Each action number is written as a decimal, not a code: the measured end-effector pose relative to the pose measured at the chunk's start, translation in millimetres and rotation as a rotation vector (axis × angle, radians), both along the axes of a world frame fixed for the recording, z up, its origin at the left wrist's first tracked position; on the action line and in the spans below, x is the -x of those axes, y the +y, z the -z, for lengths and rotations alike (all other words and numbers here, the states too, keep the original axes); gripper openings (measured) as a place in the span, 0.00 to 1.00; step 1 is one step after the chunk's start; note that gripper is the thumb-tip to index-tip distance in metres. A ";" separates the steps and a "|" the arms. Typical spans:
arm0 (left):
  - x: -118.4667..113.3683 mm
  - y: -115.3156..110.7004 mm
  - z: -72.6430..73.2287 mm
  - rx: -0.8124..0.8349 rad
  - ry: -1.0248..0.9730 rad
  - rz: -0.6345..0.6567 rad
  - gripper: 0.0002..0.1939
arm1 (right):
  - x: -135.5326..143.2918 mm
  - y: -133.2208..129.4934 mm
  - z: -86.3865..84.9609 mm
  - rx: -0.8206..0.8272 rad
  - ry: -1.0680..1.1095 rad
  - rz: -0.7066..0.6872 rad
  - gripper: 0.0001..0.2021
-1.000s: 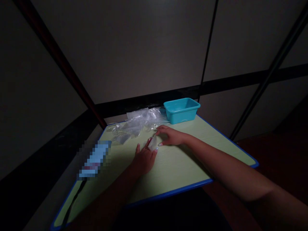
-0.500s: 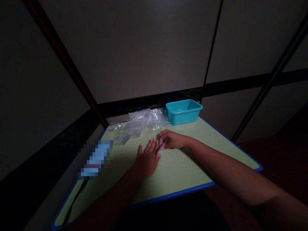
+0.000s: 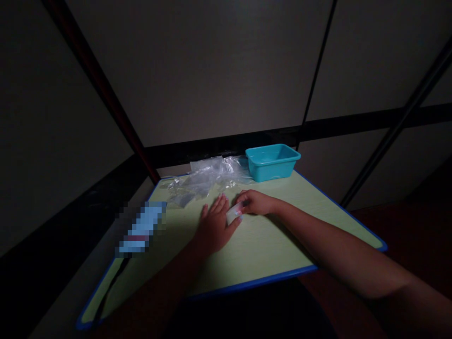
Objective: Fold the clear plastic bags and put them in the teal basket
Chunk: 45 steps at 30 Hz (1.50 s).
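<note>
My right hand (image 3: 254,202) pinches a small, flat, whitish translucent piece (image 3: 233,214) over the middle of the table; it looks like thin plastic, but its exact kind is unclear. On the tabletop my left hand (image 3: 214,227) lies flat with its fingers stretched out. Its thumb reaches along the near edge of the piece, and I cannot tell how firmly it touches. Beyond both hands, crumpled clear plastic bags (image 3: 201,181) are spread along the back of the table.
A turquoise plastic basket (image 3: 273,170) stands at the back right of the pale green table (image 3: 268,249), which has a blue edge. To the left lies a blurred-out light blue object (image 3: 141,228) with a dark strap (image 3: 113,287). Panelled walls (image 3: 226,70) rise behind.
The whitish piece has turned so that more of its flat face shows between the hands. My left thumb has shifted slightly, and the whole view has moved a little.
</note>
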State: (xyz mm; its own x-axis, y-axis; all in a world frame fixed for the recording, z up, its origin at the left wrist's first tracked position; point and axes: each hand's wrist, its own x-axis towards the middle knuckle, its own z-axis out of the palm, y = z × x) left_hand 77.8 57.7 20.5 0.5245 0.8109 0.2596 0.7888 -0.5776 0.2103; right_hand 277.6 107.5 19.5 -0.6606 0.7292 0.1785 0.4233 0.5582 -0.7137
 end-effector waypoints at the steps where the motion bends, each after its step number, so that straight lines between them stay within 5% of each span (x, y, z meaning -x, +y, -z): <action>1: 1.2 2.4 -2.9 -0.036 -0.095 -0.024 0.27 | 0.9 -1.3 -0.3 0.008 -0.005 0.013 0.13; 5: 7.9 13.5 -9.6 -0.151 -0.431 -0.009 0.13 | 6.2 -7.3 -2.8 0.002 -0.022 0.059 0.11; 8: 11.1 18.3 -9.4 -0.170 -0.474 0.049 0.08 | 9.5 -10.1 -3.4 -0.004 -0.030 0.066 0.10; 19: 19.6 25.3 -10.4 -0.153 -0.347 0.016 0.08 | 17.3 -5.4 12.7 0.249 0.221 0.052 0.12; 29: 27.8 35.7 -6.0 0.037 -0.201 -0.169 0.11 | 30.5 -6.2 16.9 0.018 0.222 0.293 0.12; 45: 29.6 31.6 -14.2 0.114 -0.025 -0.345 0.11 | 40.7 -7.8 15.3 -0.076 0.099 0.334 0.12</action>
State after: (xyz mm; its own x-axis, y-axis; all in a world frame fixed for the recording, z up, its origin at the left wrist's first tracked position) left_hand 48.2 89.3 34.8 0.2093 0.9635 0.1668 0.9271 -0.2498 0.2793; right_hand 236.9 99.7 4.2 -0.3646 0.8842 0.2919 0.5227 0.4538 -0.7217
